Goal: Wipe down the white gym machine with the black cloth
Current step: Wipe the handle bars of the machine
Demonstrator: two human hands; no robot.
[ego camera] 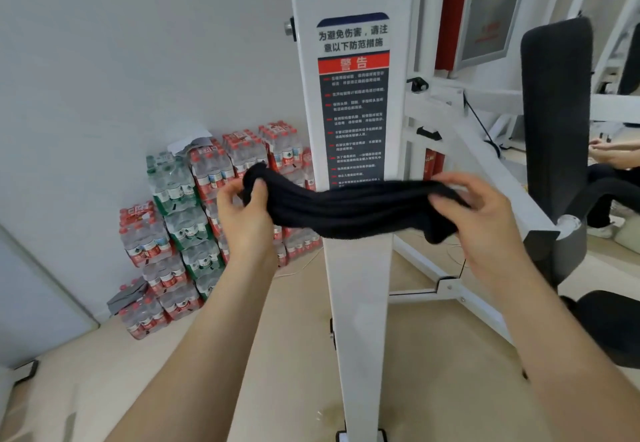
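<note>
A black knitted cloth (346, 209) is stretched sideways in front of the white upright post (356, 303) of the gym machine. My left hand (242, 213) grips the cloth's left end, thumb curled over it. My right hand (485, 220) grips its right end, which bunches and hangs below the fingers. The cloth crosses the post just under a dark warning label (353, 102) with red and white print. I cannot tell whether the cloth touches the post.
Stacked packs of water bottles (194, 220) stand against the white wall on the left. A black padded backrest (554, 123) and seat (609, 327) are on the right, with white frame bars (450, 282) low behind the post. Another person sits at the far right edge.
</note>
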